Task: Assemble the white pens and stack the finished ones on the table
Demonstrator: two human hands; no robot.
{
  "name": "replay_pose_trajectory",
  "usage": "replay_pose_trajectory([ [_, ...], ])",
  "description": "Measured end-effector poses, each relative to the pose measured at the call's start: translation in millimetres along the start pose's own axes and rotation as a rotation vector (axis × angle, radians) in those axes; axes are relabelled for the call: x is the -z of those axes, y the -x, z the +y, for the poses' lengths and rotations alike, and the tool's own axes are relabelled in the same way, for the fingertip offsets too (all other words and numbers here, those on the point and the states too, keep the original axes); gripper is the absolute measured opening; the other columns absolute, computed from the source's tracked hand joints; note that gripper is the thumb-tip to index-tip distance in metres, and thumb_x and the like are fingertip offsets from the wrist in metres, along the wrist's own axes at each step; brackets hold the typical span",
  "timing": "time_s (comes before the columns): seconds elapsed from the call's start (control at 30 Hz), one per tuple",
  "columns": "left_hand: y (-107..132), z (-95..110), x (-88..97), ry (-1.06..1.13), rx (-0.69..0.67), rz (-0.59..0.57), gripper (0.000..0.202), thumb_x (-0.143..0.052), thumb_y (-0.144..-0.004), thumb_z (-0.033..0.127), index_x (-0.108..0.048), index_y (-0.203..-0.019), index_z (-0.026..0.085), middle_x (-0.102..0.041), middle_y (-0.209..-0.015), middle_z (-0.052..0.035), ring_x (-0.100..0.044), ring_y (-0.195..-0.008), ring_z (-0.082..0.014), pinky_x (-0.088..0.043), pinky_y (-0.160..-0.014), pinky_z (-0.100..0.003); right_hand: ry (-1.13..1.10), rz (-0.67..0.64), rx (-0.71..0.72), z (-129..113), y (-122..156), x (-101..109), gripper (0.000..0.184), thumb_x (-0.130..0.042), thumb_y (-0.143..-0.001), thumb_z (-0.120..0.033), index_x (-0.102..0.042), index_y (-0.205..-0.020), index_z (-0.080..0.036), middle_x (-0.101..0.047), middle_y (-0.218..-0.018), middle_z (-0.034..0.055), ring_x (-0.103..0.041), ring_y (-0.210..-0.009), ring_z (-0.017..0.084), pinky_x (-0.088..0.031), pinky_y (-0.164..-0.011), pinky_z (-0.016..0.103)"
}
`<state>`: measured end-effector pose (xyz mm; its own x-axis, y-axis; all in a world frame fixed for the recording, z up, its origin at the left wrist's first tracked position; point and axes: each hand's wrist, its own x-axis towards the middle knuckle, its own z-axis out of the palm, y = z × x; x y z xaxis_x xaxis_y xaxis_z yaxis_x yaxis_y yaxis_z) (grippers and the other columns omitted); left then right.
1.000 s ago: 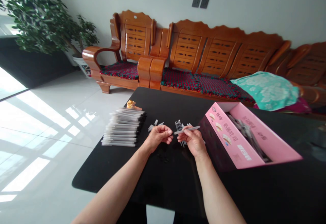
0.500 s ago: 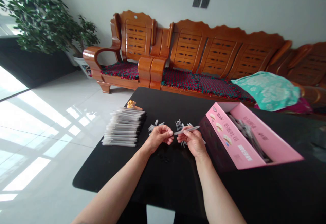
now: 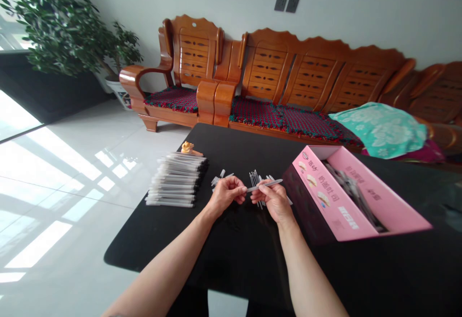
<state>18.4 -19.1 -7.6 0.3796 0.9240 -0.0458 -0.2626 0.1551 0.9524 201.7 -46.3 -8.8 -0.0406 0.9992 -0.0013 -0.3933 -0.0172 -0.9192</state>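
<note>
A grey pen (image 3: 276, 182) is held slantwise between my two hands above the black table. My left hand (image 3: 228, 193) is closed, pinching the pen's left end between thumb and fingertips. Wrapped about its barrel, the fingers of my right hand (image 3: 273, 199) are closed too; the pen's other end sticks out to the right. Several thin pen refills (image 3: 254, 177) lie behind and partly beneath my right hand. Small pale pen caps (image 3: 221, 174) are scattered just beyond my left hand, which partly hides them.
A neat stack of pens (image 3: 175, 182) lies at the left, by a small orange figurine (image 3: 189, 148). On the right stands an open pink box (image 3: 327, 201) with grey pen pieces (image 3: 350, 189) inside. Past the black table (image 3: 231, 139) is a wooden sofa (image 3: 267, 67).
The view has shifted very slightly. Both hands keep the same hold on the pen, with barely any visible movement.
</note>
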Motion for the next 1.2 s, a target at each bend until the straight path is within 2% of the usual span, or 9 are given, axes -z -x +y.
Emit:
replay_pose_trajectory([
  [0.3,0.8,-1.4,-4.1,-0.071,-0.121,0.023,0.038,-0.079,-0.069,0.042,-0.059,-0.079,0.011,-0.064,-0.058,-0.0020,-0.060,-0.049,-0.0116,-0.051,-0.051,-0.023,-0.049,0.066,-0.040,0.4,-1.6,0.0,0.024,-0.079,-0.072,-0.031,-0.067,-0.086,-0.014,-0.075,-0.068,0.0057,-0.072,-0.055,0.020,-0.060,-0.048,0.026],
  [0.43,2.4,1.9,-4.8,-0.062,-0.064,0.021,0.045,-0.067,-0.079,0.053,-0.063,-0.087,0.009,-0.067,-0.067,-0.0061,-0.064,-0.055,-0.0142,-0.053,-0.051,-0.024,-0.057,0.085,-0.015,0.0,-2.4,1.9,0.023,-0.080,-0.073,-0.030,-0.068,-0.085,-0.014,-0.075,-0.068,0.0057,-0.072,-0.056,0.020,-0.061,-0.050,0.027],
  [0.53,3.8,3.8,-4.1,-0.111,0.008,-0.002,0.052,-0.057,-0.083,0.060,-0.064,-0.083,0.008,-0.066,-0.066,-0.0078,-0.062,-0.050,-0.0131,-0.049,-0.043,-0.020,-0.053,0.082,0.000,-0.2,-2.2,2.4,0.022,-0.079,-0.074,-0.030,-0.069,-0.085,-0.015,-0.075,-0.069,0.0058,-0.072,-0.056,0.019,-0.061,-0.052,0.027],
  [0.73,3.9,3.6,-2.5,-0.167,0.064,-0.066,0.045,-0.067,-0.078,0.054,-0.063,-0.075,0.009,-0.063,-0.059,-0.0046,-0.056,-0.043,-0.0095,-0.042,-0.037,-0.016,-0.027,0.079,0.005,0.7,-2.0,1.5,0.023,-0.079,-0.074,-0.032,-0.069,-0.086,-0.015,-0.075,-0.067,0.0048,-0.071,-0.054,0.019,-0.060,-0.051,0.027],
  [1.1,2.3,-3.3,-2.6,-0.176,-0.029,-0.013,0.040,-0.075,-0.072,0.047,-0.062,-0.080,0.010,-0.064,-0.062,-0.0039,-0.061,-0.049,-0.0121,-0.050,-0.044,-0.021,-0.006,0.107,0.001,2.5,-2.9,2.6,0.024,-0.079,-0.074,-0.033,-0.069,-0.083,-0.014,-0.074,-0.066,0.0060,-0.070,-0.053,0.019,-0.060,-0.050,0.027],
  [1.2,2.7,-2.9,-1.8,-0.223,-0.035,0.003,0.043,-0.067,-0.078,0.053,-0.063,-0.082,0.010,-0.065,-0.063,-0.0047,-0.061,-0.048,-0.0119,-0.048,-0.042,-0.020,-0.006,0.109,0.009,4.3,-3.4,4.4,0.023,-0.078,-0.075,-0.033,-0.069,-0.084,-0.014,-0.074,-0.067,0.0063,-0.071,-0.053,0.019,-0.060,-0.050,0.028],
])
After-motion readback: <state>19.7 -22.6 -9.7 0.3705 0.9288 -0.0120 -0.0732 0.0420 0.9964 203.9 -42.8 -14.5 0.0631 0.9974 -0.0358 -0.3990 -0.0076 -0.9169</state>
